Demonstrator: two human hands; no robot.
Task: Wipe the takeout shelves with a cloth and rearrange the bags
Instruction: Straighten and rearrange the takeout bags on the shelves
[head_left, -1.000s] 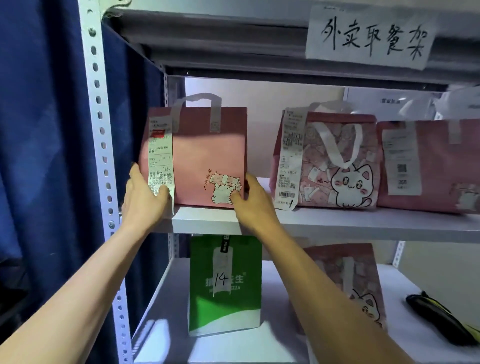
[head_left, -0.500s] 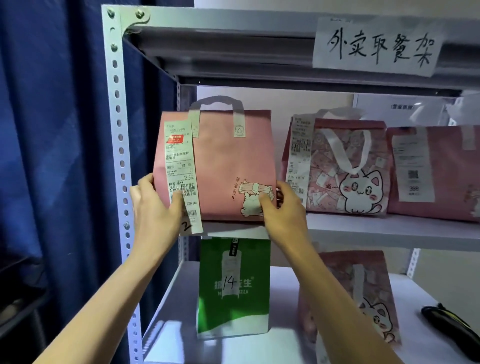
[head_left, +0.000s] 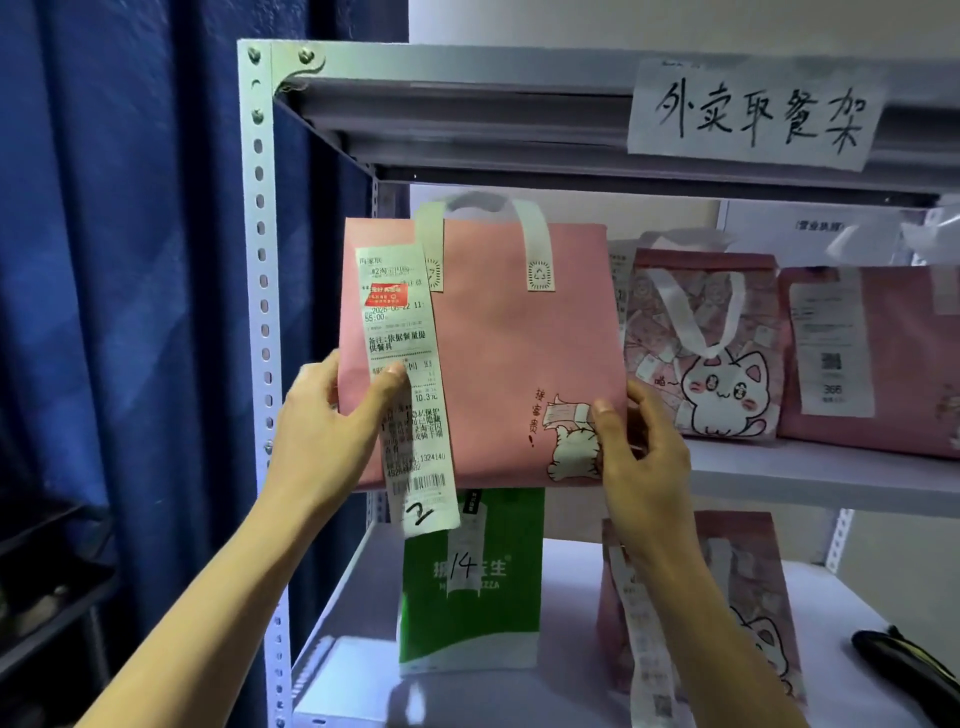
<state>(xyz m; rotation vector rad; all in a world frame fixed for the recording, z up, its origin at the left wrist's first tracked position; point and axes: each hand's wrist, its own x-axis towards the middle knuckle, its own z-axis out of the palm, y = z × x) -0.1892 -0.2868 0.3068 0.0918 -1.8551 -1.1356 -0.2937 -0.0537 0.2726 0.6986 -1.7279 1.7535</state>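
We hold the pink bag (head_left: 498, 353) upright between us and the middle shelf (head_left: 810, 475), our left hand (head_left: 324, 431) pinching its lower left edge over the receipt (head_left: 402, 364), our right hand (head_left: 636, 457) gripping the lower right corner. It sits level between both hands (neither one nearer), its base seemingly just forward of the shelf lip, so setting it down means pushing straight away from us.

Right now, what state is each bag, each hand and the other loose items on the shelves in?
Plain pink bag: upright, held at both lower sides, receipt hanging down its front.
Left hand: grips the bag's left edge.
Right hand: grips the bag's right lower corner.
Cat-print bag: upright on the upper shelf.
Far-right pink bag: upright, upper shelf.
Green bag: upright, lower shelf, marked 14.
Lower cat-print bag: on the lower shelf, partly hidden.
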